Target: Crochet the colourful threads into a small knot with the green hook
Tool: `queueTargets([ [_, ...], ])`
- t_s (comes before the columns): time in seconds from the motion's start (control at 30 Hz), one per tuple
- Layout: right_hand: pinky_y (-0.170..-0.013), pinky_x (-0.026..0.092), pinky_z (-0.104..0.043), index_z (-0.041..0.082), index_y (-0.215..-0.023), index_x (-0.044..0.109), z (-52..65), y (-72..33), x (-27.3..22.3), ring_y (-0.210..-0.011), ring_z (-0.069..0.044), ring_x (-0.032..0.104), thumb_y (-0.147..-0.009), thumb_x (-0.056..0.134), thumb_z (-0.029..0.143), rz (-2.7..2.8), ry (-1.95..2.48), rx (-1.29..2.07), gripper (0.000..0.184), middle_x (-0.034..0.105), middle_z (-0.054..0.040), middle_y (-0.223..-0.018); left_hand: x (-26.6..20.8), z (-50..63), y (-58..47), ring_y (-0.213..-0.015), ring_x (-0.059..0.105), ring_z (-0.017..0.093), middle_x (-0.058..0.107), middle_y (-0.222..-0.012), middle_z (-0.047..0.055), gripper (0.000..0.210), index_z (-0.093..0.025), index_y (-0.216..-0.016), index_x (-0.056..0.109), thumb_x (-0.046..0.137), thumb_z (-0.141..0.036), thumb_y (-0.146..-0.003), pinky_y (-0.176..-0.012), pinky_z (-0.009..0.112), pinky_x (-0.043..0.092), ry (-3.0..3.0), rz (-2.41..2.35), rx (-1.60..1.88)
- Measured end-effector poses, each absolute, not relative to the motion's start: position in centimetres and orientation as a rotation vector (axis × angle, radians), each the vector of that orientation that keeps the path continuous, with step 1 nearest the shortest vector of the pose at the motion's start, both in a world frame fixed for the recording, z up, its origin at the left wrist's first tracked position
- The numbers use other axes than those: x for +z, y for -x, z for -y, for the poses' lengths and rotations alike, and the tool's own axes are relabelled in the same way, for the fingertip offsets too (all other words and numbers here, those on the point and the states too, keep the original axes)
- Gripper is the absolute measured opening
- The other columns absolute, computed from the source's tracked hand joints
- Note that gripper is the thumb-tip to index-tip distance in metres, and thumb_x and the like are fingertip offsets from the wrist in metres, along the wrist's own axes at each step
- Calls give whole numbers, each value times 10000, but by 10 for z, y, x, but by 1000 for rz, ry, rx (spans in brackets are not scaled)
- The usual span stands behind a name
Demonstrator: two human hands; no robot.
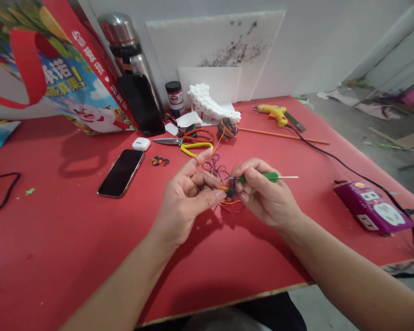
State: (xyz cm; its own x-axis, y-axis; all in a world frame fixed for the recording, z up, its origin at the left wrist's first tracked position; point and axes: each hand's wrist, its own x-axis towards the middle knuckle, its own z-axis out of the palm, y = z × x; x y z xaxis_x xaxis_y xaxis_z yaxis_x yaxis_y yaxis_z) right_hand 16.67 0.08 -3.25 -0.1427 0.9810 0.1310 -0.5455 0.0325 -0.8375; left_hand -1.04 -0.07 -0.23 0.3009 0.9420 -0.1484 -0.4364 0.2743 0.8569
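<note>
The thin crochet hook with the green plastic grip [269,177] lies almost level, its long axis running left to right just above the middle of the frame. The pale bare end sticks out to the right; the working tip points left into the small multicoloured knot of crocheted yarn [230,191], where it is hidden by fingers. That knot is tiny, a dark tangle of blue, green and orange, with loose orange and purple strands curling around it and trailing up toward the multicoloured ball of yarn [227,128] higher on the red table [72,239].

The right hand [265,195] is closed narrow around the green grip, thumb and forefinger pinching it near the knot. The left hand [188,200] is half open: thumb and a lower finger nip the knot from the left, while the forefinger stands up straight with orange thread over it.

Above the hands lie 1 pair of yellow-and-orange handled scissors [186,142], blades pointing left. Left of centre rests a black smartphone [121,173], face up, with a white earbud case [141,144] just above it. A yellow glue gun [274,112] sits in the upper right of centre, and a purple power strip [372,208] at the right edge.
</note>
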Motion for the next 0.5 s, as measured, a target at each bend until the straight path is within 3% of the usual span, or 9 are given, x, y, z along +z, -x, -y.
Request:
queueTargets([
  [0.2,-352,277,-178,185,-675,717,-6,-179,-27,-404,-55,400,-879,878,523,1075,635,1565,426,589,36,-567,1,5,11,-714,643,112,720,-762,-13,699,-175,-1433,692,927,-152,-776,-725,224,528,-931,-714,995],
  [0.37,-370,238,-210,182,-634,706,-5,-182,-23,-381,-60,367,-924,828,533,1150,654,1407,471,523,43,-482,0,5,11,-660,557,84,732,-788,-22,728,-197,-1394,717,961,-126,-711,-626,208,436,-995,-753,1001],
  [0.5,-382,216,-218,184,-648,726,-6,-182,-22,-381,-54,360,-933,825,509,1113,642,1419,443,540,39,-493,-2,4,11,-638,511,64,746,-794,-18,744,-193,-1390,717,978,-134,-696,-644,199,441,-937,-740,1005],
])
